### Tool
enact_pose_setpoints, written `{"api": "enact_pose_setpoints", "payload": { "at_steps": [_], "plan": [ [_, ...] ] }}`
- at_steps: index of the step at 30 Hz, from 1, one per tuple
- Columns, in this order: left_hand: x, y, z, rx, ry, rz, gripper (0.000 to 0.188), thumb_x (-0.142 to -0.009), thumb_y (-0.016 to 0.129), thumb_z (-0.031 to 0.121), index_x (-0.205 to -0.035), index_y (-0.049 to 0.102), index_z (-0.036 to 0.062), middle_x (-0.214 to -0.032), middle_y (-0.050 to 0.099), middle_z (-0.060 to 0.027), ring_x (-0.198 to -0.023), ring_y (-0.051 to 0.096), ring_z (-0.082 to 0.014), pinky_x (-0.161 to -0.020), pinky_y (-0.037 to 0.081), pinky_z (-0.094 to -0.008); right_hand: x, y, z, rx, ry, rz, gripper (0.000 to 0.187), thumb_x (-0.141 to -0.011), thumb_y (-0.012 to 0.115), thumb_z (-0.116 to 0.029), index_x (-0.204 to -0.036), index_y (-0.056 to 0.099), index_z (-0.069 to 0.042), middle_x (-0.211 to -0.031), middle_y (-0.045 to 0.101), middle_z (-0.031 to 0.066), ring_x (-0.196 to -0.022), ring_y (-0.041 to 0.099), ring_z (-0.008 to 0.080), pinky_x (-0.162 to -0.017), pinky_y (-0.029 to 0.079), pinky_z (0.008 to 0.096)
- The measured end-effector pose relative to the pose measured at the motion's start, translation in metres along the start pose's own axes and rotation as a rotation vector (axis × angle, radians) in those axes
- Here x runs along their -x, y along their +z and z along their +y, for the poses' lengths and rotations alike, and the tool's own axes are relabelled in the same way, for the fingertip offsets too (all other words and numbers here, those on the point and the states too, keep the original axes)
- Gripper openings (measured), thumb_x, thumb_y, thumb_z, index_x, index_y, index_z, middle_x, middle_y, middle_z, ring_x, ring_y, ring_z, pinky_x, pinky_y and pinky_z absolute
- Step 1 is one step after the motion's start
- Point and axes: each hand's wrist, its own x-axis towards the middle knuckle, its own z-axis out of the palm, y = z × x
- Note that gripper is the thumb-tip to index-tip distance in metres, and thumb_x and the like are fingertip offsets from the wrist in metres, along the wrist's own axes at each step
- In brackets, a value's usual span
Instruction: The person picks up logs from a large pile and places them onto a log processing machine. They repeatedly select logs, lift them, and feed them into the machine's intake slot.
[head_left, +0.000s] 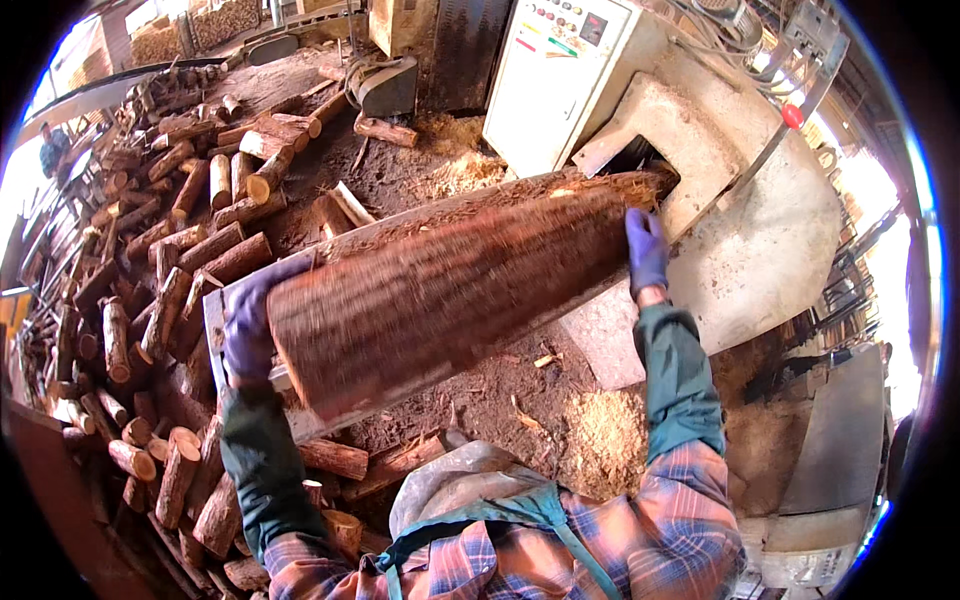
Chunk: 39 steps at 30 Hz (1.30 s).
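A thick bark-covered log [450,290] lies slantwise before me, its surface smeared by motion. Purple gloves cover both of my hands. At the log's left end, my left hand [250,325] is closed round the edge, with some fingers hidden. My right hand [646,248] grips the near side by the right end, its thumb side hidden. Beneath the log runs a feed table [214,335], mostly covered by it. The log's right end reaches the dark opening [632,156] of a pale machine [770,255].
Many cut logs [190,270] are heaped on the left. A white control cabinet [548,95] stands beyond the table. A lever with a red knob [792,116] rises beside the machine. Sawdust [607,435] lies near my right arm. Another person [53,150] is far left.
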Motion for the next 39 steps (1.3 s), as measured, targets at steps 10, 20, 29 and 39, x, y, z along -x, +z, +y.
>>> {"api": "enact_pose_setpoints", "payload": {
  "at_steps": [10, 20, 29, 39],
  "plan": [
    [-0.092, 0.083, -0.218, -0.484, -0.065, 0.113, 0.021, -0.093, 0.058, 0.018, -0.101, 0.07, 0.0022, -0.101, 0.071, -0.0169, -0.099, 0.066, -0.0318, -0.09, 0.051, -0.0392, 0.004, 0.197, 0.028, 0.114, -0.862, 0.076, 0.024, -0.092, 0.06, -0.026, -0.104, 0.066, -0.006, -0.116, 0.065, 0.0124, -0.117, 0.058, 0.0329, -0.101, 0.045, 0.0468],
    [0.068, 0.094, -0.128, -0.521, 0.049, -0.045, 0.034, -0.083, 0.069, 0.011, -0.117, 0.065, 0.0078, -0.119, 0.065, -0.0128, -0.11, 0.062, -0.0319, -0.095, 0.051, -0.0461, -0.036, 0.19, 0.117, 0.054, -0.925, -0.189, 0.032, -0.103, 0.052, -0.01, -0.13, 0.059, 0.005, -0.129, 0.062, 0.0208, -0.121, 0.058, 0.0307, -0.105, 0.046, 0.0385],
    [0.556, -0.107, -0.109, -0.456, -0.861, 0.928, 0.022, -0.091, 0.068, 0.015, -0.111, 0.072, 0.0078, -0.103, 0.074, -0.0116, -0.094, 0.071, -0.021, -0.086, 0.056, -0.0344, 0.393, 0.129, 0.106, 0.221, 0.33, -1.298, 0.027, -0.101, 0.056, -0.022, -0.123, 0.054, -0.007, -0.111, 0.055, 0.0059, -0.098, 0.056, 0.0221, -0.084, 0.043, 0.0351],
    [0.878, -0.453, -0.263, -0.519, -0.936, 1.482, 0.037, -0.099, 0.063, 0.028, -0.122, 0.065, -0.0013, -0.118, 0.069, -0.0106, -0.11, 0.063, -0.0205, -0.1, 0.047, -0.0326, 0.889, 0.503, -0.027, -0.022, 0.968, -1.792, 0.071, -0.091, 0.066, -0.053, -0.146, 0.043, -0.014, -0.146, 0.046, 0.0088, -0.131, 0.046, 0.0283, -0.105, 0.04, 0.0412]
  ]
}}
